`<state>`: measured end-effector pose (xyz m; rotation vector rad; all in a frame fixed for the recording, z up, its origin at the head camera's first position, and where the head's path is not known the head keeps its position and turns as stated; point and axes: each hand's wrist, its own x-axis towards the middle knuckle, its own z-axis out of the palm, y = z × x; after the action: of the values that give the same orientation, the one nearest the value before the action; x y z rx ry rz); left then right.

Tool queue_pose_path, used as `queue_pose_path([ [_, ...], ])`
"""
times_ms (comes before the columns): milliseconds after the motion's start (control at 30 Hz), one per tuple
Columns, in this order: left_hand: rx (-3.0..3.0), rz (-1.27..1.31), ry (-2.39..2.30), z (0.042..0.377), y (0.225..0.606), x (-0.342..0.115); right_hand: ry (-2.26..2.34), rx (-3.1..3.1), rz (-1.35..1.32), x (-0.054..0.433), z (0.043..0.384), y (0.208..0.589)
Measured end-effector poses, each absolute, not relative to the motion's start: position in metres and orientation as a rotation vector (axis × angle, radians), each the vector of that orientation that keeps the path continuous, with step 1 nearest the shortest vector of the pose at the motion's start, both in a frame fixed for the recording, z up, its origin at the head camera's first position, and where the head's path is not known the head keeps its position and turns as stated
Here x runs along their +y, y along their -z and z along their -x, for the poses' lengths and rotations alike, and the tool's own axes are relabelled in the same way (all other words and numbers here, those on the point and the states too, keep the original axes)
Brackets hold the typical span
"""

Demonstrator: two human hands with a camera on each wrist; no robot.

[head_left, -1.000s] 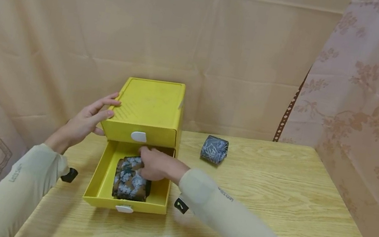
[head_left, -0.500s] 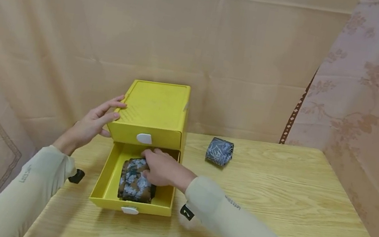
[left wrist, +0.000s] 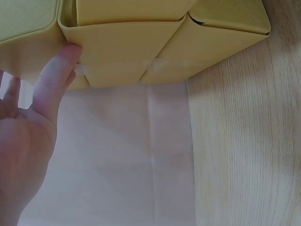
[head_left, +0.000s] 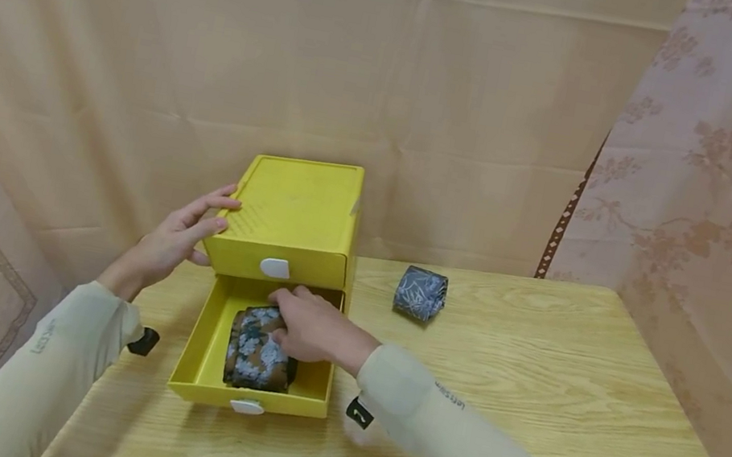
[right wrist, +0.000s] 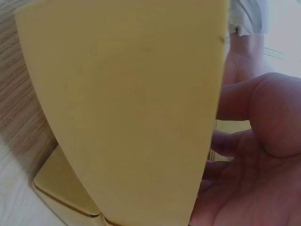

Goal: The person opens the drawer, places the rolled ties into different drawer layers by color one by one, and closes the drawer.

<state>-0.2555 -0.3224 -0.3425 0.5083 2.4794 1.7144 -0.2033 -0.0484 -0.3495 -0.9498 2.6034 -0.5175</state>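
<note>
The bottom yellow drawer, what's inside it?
Inside the bottom yellow drawer lies a brown roll with pale flowers, the right hand on it. Whatever is under the roll or hand, or at the far back, is covered.

The left grip [left wrist: 26, 146] touches a yellow box [left wrist: 122, 47] on a wooden tabletop [left wrist: 244, 141], near pale cloth [left wrist: 117, 150].

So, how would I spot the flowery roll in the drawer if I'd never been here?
Find the yellow box on the wooden table, then its pulled-out lower drawer. The flowery roll lies inside, by the right hand. Pale blue blossoms on brown set it apart from the blue-gray roll out on the table.
</note>
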Motion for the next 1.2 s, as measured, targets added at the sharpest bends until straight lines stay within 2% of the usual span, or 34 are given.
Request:
queue_pose_path([
  [467, 2.487, -0.506, -1.703, 0.256, 0.341, -0.322, 0.533, 2.601, 0.966, -0.042, 0.199, 0.337],
  [733, 2.467, -0.514, -1.719, 0.256, 0.341, -0.321, 0.789, 2.440, 1.163, -0.025, 0.186, 0.324],
  [967, 2.451, -0.530, -1.736, 0.257, 0.343, -0.321, 1.335, 1.800, 0.918, -0.012, 0.179, 0.326],
  [1200, 2.455, -0.527, -1.739, 0.258, 0.344, -0.322, 1.374, 1.426, 0.856, -0.008, 0.169, 0.333],
])
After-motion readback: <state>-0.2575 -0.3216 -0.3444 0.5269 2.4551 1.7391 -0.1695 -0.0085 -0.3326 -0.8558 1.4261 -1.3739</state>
